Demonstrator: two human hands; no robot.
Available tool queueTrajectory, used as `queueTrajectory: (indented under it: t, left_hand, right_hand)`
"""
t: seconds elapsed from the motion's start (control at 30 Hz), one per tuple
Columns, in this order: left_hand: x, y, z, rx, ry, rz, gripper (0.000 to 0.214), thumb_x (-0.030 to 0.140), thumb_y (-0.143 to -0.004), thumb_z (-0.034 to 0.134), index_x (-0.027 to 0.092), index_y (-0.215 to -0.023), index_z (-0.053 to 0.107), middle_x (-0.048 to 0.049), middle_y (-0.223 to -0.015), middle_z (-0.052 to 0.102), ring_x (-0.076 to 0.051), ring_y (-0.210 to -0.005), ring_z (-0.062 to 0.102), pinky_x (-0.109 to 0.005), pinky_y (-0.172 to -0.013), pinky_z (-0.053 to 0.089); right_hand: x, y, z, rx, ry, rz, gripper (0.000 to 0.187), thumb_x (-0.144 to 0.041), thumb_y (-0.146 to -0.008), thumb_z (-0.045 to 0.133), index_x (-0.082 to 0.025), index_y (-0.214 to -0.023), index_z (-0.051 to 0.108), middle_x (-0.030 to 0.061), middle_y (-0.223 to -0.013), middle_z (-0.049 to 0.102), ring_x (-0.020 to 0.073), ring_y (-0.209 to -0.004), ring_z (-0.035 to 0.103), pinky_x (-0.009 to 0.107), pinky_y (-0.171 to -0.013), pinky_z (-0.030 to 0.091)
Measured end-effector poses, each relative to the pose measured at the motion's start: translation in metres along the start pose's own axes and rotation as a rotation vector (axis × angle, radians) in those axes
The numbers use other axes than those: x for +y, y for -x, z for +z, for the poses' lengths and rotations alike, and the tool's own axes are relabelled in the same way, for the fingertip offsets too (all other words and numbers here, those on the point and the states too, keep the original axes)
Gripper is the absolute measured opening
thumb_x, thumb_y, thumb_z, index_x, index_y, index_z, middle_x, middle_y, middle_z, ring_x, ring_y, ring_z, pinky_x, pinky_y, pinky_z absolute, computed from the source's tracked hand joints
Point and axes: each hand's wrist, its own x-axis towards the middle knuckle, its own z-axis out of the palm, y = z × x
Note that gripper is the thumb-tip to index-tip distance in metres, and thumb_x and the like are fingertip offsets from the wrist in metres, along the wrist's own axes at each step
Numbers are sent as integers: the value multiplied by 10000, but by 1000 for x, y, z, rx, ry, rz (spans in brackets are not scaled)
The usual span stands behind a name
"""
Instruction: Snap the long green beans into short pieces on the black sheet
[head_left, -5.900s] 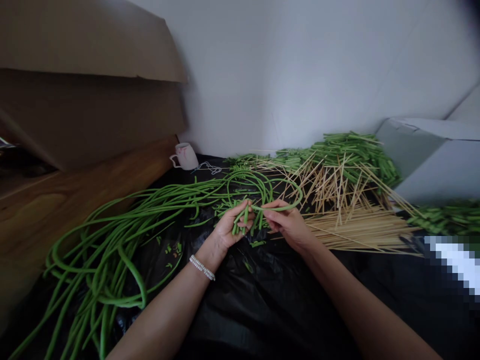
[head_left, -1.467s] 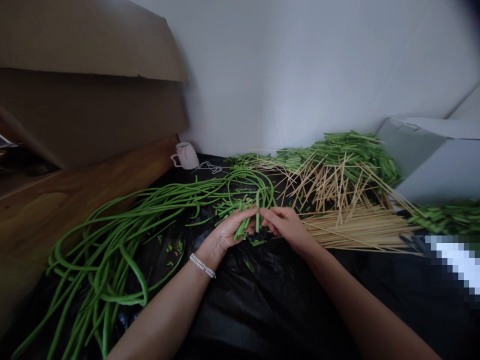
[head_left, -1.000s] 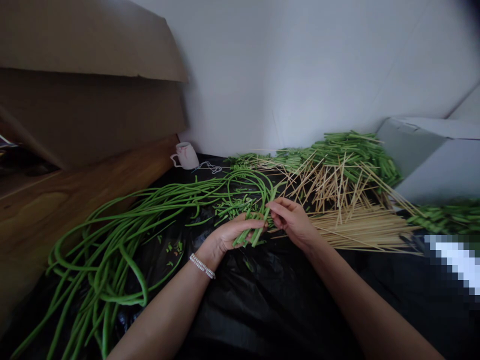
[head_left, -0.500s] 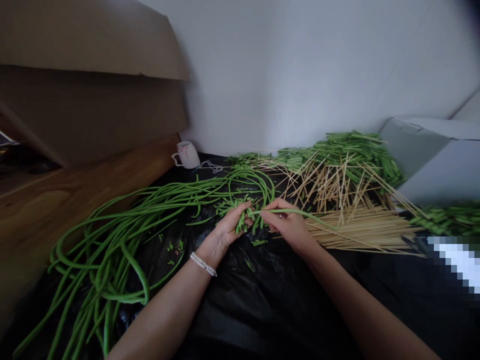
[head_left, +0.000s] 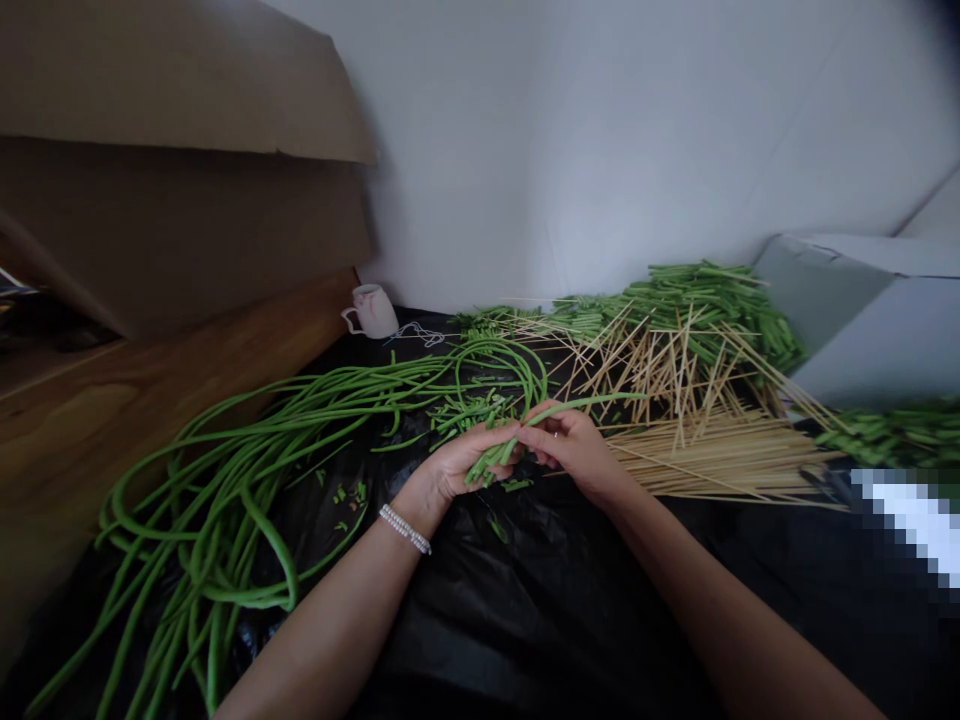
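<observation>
The left hand (head_left: 457, 470) curls its fingers closed round a small bundle of bean pieces (head_left: 491, 462), short smooth green rods lying across the palm. The right hand (head_left: 574, 450) pinches one long bean (head_left: 592, 402) between thumb and fingertips. The thin, pliant pod arcs rightward over the bamboo skewers (head_left: 705, 450), pale straight sticks fanned toward the right edge of the glossy, crinkled black plastic sheet (head_left: 540, 600). Both hands meet at the sheet's middle. Ropey uncut beans (head_left: 247, 450) loop in a tangle by its left edge.

Green beans (head_left: 345, 385), tan skewers (head_left: 712, 455), blk sheet (head_left: 540, 600), prob. pinkish mug (head_left: 371, 311)
</observation>
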Motion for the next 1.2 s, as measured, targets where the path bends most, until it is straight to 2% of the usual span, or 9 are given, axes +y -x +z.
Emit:
queueTrajectory:
  t: [0.17, 0.27, 0.4, 0.53, 0.7, 0.9, 0.97, 1.07, 1.2]
  left_hand:
    - [2, 2, 1, -53, -22, -36, 257, 340, -771, 733, 106, -838, 651, 21, -625, 493, -25, -454, 389, -146, -383, 250]
    - [2, 4, 5, -29, -57, -37, 301, 361, -727, 765, 97, -832, 667, 9, -619, 523, -34, -453, 412, -159, -390, 272]
    - [3, 4, 8, 32, -97, -10, 292, 328, -653, 814, 91, -738, 666, -3, -590, 562, -60, -466, 473, -185, -421, 332]
    - [2, 0, 6, 126, -60, 15, 225, 277, -673, 793, 98, -734, 671, 0, -590, 588, -64, -456, 499, -189, -421, 343]
    - [2, -8, 5, 285, 108, 126, 121, 182, -717, 738, 105, -731, 646, 7, -606, 607, -59, -448, 512, -172, -408, 368]
    - [12, -9, 2, 411, 334, 177, 140, 148, -805, 633, 129, -680, 574, 40, -526, 531, -37, -378, 440, -143, -357, 342]
    - [14, -7, 0, 378, 357, 170, 133, 151, -825, 602, 119, -697, 581, 16, -574, 565, -41, -396, 458, -140, -349, 335]
    - [12, -5, 0, 252, 294, 93, 125, 173, -828, 591, 100, -728, 605, -15, -617, 592, -58, -410, 476, -155, -341, 333]
    - [4, -3, 1, 127, 146, -10, 161, 251, -802, 676, 93, -802, 642, -12, -637, 585, -55, -434, 477, -159, -376, 354]
  right_hand:
    - [2, -2, -6, 88, -203, 67, 283, -433, -722, 747, -203, -770, 589, -59, -556, 580, 54, -430, 442, 182, -406, 302]
    - [3, -2, -7, 80, -211, 85, 295, -438, -718, 752, -199, -753, 582, -41, -572, 610, 54, -432, 451, 179, -404, 301]
    - [5, -2, -7, 64, -169, 80, 280, -435, -730, 744, -199, -763, 598, -40, -586, 609, 56, -442, 462, 180, -408, 310]
    - [7, -3, -9, 116, -160, 46, 259, -425, -737, 737, -204, -842, 650, -43, -627, 607, 55, -455, 447, 188, -407, 303]
    - [10, -3, -9, 145, -80, -10, 308, -404, -773, 698, -217, -1016, 711, 6, -756, 672, 73, -517, 477, 203, -425, 321]
    - [8, 1, 1, 70, 68, -35, 276, -376, -780, 682, -213, -996, 736, 23, -747, 688, 91, -512, 492, 221, -425, 346]
    - [5, 2, 3, 62, 59, -23, 269, -394, -777, 679, -206, -960, 735, 16, -720, 674, 87, -497, 486, 220, -418, 340]
    - [3, 1, 2, 64, 28, -14, 262, -417, -767, 685, -199, -907, 726, -6, -674, 637, 80, -488, 477, 214, -418, 337]
    - [6, 0, -2, 80, 46, -9, 246, -408, -742, 712, -191, -856, 713, -37, -567, 564, 83, -469, 465, 213, -417, 331]
